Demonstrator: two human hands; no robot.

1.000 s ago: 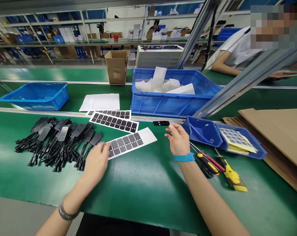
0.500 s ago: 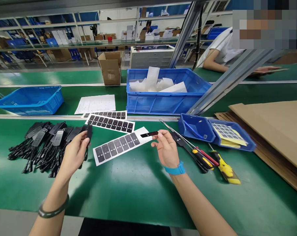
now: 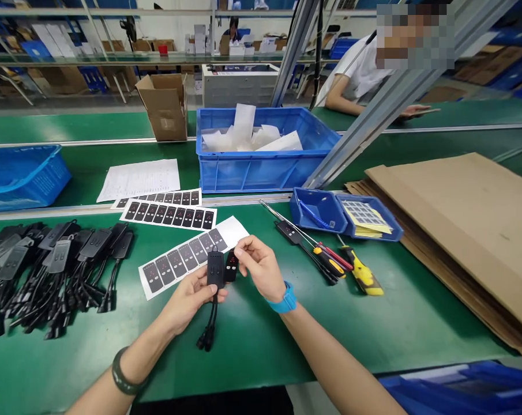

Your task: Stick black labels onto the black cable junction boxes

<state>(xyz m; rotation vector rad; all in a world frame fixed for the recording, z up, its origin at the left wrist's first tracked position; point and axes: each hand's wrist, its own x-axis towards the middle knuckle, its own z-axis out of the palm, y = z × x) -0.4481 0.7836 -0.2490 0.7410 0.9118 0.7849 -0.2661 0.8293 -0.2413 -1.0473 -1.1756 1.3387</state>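
My left hand is closed round a small black controller box, its short cables hanging down over the green bench. Right beside the box, my right hand pinches a black label sticker with small printed marks by its edge. Behind both hands lies a white sheet of label stickers, its right end bare. Further back are more sticker strips, partly overlapping. To the left is a pile of similar black controllers with cables.
Screwdrivers and another controller lie right of my hands, near small blue trays. A large blue bin stands behind. Cardboard sheets cover the right side. Across the bench sits a person beyond a slanted metal post.
My left hand has come from the pile to the middle with the controller. My right hand has brought the sticker down and close beside it. The view has shifted rightward.
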